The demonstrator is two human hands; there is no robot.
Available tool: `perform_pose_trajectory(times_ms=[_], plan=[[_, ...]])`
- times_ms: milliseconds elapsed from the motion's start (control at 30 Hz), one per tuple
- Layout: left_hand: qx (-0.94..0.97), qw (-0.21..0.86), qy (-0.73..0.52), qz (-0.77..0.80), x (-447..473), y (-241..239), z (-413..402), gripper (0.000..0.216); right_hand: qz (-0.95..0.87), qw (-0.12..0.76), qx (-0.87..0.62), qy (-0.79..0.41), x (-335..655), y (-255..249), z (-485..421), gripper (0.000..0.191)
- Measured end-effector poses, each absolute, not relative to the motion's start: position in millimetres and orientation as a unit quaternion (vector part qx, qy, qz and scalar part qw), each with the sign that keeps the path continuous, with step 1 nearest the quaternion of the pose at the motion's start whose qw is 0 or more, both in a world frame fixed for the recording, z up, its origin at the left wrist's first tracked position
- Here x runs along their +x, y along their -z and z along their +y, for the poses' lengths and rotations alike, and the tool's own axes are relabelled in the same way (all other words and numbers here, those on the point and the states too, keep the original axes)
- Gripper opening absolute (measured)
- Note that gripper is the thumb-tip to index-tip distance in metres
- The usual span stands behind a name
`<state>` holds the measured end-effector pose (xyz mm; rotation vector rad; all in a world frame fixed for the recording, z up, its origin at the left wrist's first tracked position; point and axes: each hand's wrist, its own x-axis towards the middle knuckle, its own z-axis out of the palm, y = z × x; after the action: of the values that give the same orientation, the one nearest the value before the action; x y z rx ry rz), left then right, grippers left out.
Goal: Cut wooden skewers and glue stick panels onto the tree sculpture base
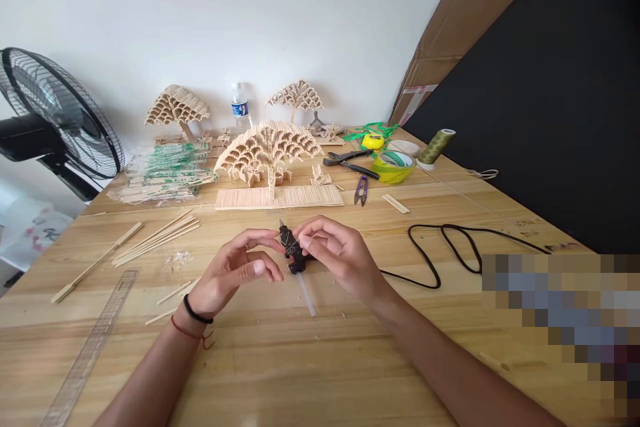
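Black glue gun (293,250) sits btwn both hands, low over the table (320,360). R hand (335,257) pinches its body w/ thumb & fingers. L hand (235,273) is loosely curled, fingertips by the nozzle end, can't tell if touching. Clear glue stick (306,295) pokes out toward the person; cord (450,243) trails right of the R hand.
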<state>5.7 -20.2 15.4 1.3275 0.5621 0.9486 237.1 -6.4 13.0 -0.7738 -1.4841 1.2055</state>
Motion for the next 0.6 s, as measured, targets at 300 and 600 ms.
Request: perform_pose_trajectory(times_ms=[300,600], plan=[[0.587,0.554,-0.449,0.384,-4,-16,-13,0.027,-0.525,0.491,-0.249,-0.65,236,-12,-4,0.024],[0.666,0.376,-0.364,0.532,-28,-22,-2,0.036,-0.6,0.479,-0.342,-0.542,235,-6,0,0.024]])
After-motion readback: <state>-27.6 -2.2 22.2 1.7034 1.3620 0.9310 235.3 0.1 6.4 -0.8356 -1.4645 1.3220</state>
